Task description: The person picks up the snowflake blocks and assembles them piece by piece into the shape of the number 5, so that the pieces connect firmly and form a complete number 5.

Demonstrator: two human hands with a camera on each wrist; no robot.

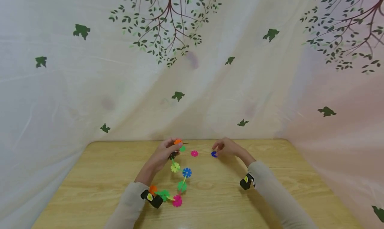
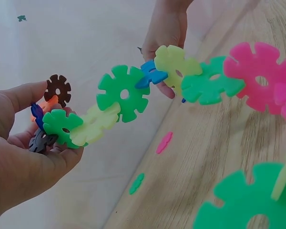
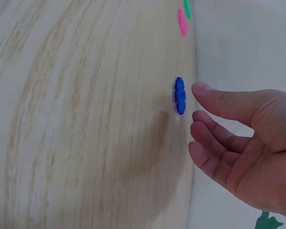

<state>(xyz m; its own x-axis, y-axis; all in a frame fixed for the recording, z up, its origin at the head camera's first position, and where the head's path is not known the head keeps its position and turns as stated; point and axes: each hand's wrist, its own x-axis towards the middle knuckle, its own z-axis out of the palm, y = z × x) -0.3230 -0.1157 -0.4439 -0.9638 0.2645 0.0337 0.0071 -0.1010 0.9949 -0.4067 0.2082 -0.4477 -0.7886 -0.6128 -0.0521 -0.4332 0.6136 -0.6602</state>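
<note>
My left hand grips one end of a chain of slotted plastic flower discs, with a brown disc and an orange disc by the thumb. From there the chain curves toward me through a yellow disc, a blue disc and a pink disc. Over at the right, my right hand hovers with bent, parted fingers beside a dark blue disc lying flat on the table. Nothing shows between the thumb and fingers of that hand in the right wrist view.
A loose pink disc and a loose green disc lie near the far edge of the wooden table. Behind that edge hangs a pale curtain printed with leaves and branches. Each wrist wears a small black camera.
</note>
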